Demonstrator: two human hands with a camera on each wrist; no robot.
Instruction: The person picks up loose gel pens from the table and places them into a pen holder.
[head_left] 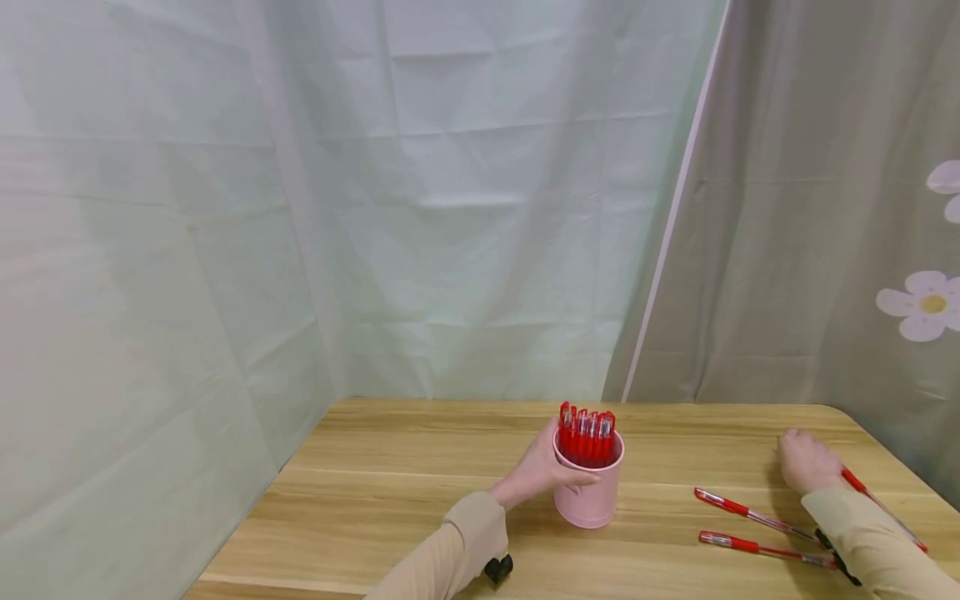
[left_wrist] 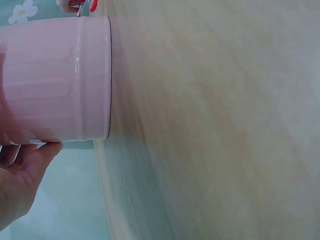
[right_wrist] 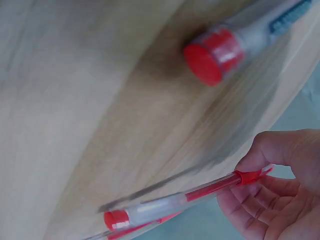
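My left hand (head_left: pixel 546 465) grips a pink cup (head_left: pixel 587 500), thumb across its near side below the rim. Several red pens (head_left: pixel 585 437) stand upright in this cup. In the left wrist view the cup wall (left_wrist: pixel 45 80) fills the upper left, its base on the tabletop. At the right side, my right hand (head_left: pixel 808 461) reaches low over the table. The right wrist view shows the hand (right_wrist: pixel 280 195) pinching a clear-barrelled red pen (right_wrist: pixel 159 206) between thumb and fingers. Another red pen (right_wrist: pixel 135 231) lies partly behind it. The back of the hand hides the fingertips from the head view.
Two red pens, an upper one (head_left: pixel 731 504) and a lower one (head_left: pixel 735 543), lie left of my right forearm. A further red pen (head_left: pixel 888 508) shows to its right. The wooden tabletop (head_left: pixel 405 475) ends at pale curtains (head_left: pixel 480 208) behind and at left.
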